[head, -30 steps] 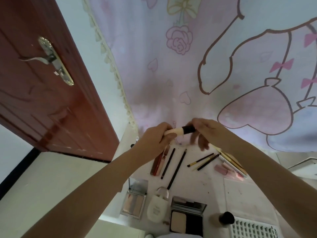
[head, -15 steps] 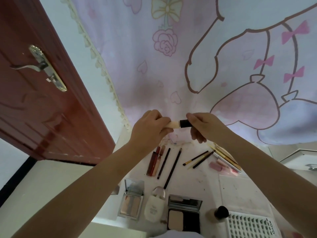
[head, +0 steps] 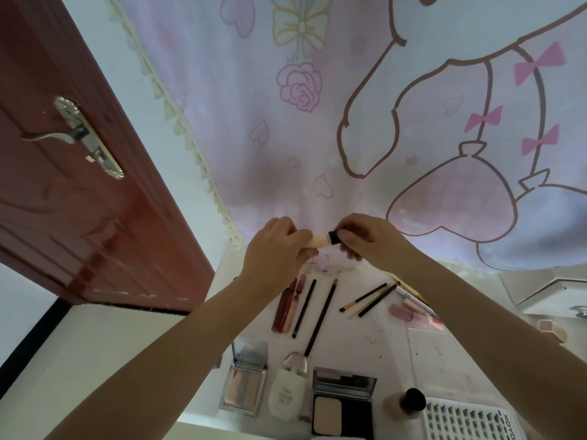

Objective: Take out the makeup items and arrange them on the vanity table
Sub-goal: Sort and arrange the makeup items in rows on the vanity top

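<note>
I see a white vanity table (head: 374,341) under a pink cartoon curtain (head: 349,138), red door (head: 79,192) left. My left hand (head: 276,255) grips the small beige tube (head: 317,240); right hand (head: 368,242) pinches its black cap (head: 333,237), held above the laid-out pencils (head: 320,315) and compacts (head: 343,404). Lash tray (head: 470,420) is cut off at the bottom edge.

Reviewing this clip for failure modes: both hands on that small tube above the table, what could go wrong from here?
1. The left hand and right hand grip the small tube above the laid-out items; if it slips, it could scatter the pencils.
2. The open powder compact lies below and could be hit.
</note>
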The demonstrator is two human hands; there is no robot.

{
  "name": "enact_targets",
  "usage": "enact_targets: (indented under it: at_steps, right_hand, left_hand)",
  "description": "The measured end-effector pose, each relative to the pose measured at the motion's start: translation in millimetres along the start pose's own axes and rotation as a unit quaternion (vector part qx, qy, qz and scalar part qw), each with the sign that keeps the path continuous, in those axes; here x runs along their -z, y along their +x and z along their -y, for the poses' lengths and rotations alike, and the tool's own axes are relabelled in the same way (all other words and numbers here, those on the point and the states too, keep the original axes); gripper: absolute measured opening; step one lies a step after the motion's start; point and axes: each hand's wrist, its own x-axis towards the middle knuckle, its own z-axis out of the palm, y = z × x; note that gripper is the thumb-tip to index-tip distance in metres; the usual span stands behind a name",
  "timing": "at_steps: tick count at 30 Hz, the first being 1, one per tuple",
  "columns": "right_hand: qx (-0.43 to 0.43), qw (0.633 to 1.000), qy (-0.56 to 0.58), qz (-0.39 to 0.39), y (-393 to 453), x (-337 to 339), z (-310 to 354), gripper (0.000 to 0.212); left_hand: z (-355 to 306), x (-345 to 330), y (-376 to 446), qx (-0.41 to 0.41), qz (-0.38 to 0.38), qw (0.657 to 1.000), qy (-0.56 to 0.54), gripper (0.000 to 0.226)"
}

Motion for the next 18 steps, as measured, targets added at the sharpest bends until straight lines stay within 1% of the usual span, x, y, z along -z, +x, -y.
enact_targets:
  at_steps: [2,4,5,7,9,10,11,13,14,15,16,17,18]
  right_hand:
    - [0.023,0.999,0.036,0.016,-1,4,-5,0.029]
    - [0.013,0.996,0.071,0.059,-2,3,-9,0.035]
    - [0.001,0.994,0.082,0.074,-3,0,-9,0.032]
    - [-0.049,0.988,0.125,0.073,-3,-7,-8,0.010]
    - [-0.097,0.984,0.129,0.077,-3,-9,-8,0.028]
    - [-0.095,0.986,0.098,0.092,-3,-9,-11,0.031]
    - [-0.086,0.989,0.075,0.097,-5,-8,-10,0.027]
    - [-0.032,0.993,0.069,0.089,-6,-5,-16,0.009]
    - [-0.015,0.993,0.079,0.081,-6,-5,-19,0.017]
    - [-0.004,0.993,0.091,0.079,-6,-5,-22,0.029]
    - [-0.007,0.991,0.105,0.082,-5,-6,-25,0.038]
    - [-0.024,0.987,0.128,0.092,-5,-8,-25,0.039]
    - [-0.047,0.982,0.151,0.102,-4,-10,-24,0.032]
  left_hand:
    - [2,0,-2,0.006,0.000,1.000,-0.003,0.024]
    - [3,0,-4,0.011,0.005,1.000,-0.004,0.024]
    - [3,-1,-5,0.013,0.009,1.000,-0.006,0.025]
    - [0,-4,-8,0.015,0.017,1.000,-0.010,0.026]
    - [-2,-6,-10,0.011,0.025,1.000,-0.013,0.027]
    - [-2,-6,-11,0.006,0.028,0.999,-0.013,0.027]
    - [-2,-6,-12,0.002,0.032,0.999,-0.013,0.027]
    - [-1,-6,-14,-0.001,0.036,0.999,-0.013,0.025]
    - [-1,-6,-15,0.001,0.035,0.999,-0.015,0.024]
    - [0,-7,-17,0.004,0.037,0.999,-0.016,0.023]
    - [0,-8,-18,0.007,0.043,0.999,-0.018,0.023]
    - [0,-10,-19,0.008,0.052,0.998,-0.019,0.024]
    - [1,-11,-20,0.008,0.058,0.998,-0.019,0.025]
